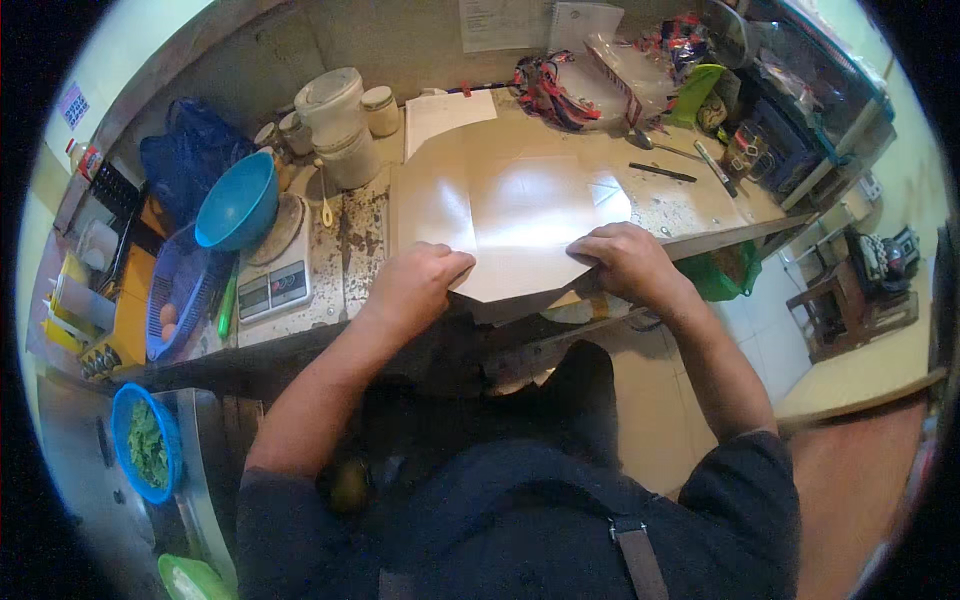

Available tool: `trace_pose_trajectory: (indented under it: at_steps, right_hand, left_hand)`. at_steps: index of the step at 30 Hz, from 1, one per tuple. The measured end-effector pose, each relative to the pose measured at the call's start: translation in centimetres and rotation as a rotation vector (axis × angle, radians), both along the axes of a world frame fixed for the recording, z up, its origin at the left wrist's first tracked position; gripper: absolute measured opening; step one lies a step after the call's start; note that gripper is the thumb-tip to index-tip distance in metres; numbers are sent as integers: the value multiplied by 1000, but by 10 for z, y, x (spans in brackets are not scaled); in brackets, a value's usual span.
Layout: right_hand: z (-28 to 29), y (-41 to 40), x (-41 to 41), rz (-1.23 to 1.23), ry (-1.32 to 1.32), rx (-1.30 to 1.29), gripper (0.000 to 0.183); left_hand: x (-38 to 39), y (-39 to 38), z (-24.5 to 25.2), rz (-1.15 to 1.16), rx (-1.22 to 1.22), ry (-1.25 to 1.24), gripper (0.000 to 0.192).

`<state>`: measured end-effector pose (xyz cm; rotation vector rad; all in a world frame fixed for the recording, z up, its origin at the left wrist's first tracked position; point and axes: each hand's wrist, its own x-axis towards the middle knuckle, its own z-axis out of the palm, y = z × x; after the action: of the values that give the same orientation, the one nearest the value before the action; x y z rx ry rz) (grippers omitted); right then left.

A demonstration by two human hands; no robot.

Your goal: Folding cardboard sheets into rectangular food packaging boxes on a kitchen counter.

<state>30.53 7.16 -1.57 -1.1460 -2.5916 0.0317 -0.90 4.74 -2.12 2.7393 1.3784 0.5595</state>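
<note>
A creased sheet of brown paperboard [525, 202] with cut-off corners lies over the worktop, its near edge jutting past the table's front. My left hand [424, 281] grips the near left edge of the sheet, thumb on top. On the near right edge, my right hand [626, 262] pinches the board the same way. Light glares off the board's glossy middle. The fingers under the board are hidden.
Left of the board stand a kitchen scale [276, 289], a blue bowl [238, 201] and stacked plastic tubs [337, 127]. Clear plastic packaging [600, 82], a spoon [664, 144], a black pen [662, 172] and a marker [716, 169] lie to the right.
</note>
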Motion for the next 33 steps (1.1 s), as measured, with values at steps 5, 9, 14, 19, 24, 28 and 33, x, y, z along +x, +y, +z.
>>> trace_pose_trajectory:
  at_steps: [5,9,14,19,24,28,33]
  right_hand:
    - [4,12,-3,-4,37,-77,24]
    - [19,34,-9,-176,-26,-326,21]
    - [28,78,-9,-168,-14,-643,29]
    - [30,90,-19,-158,-94,-765,33]
    - [32,98,-23,-127,-205,-760,38]
    - [31,99,-20,-167,-177,-736,42]
    - [28,97,-21,-170,-198,-603,47]
  left_hand:
    - [-6,18,-11,-59,12,-65,30]
    - [-13,43,-10,-86,-207,-239,26]
    - [-17,82,8,33,-772,-297,41]
    - [-12,85,6,51,-885,-467,60]
    - [11,66,10,309,-507,-316,72]
    - [16,62,0,333,-202,-206,64]
    - [9,82,-24,-12,62,36,59]
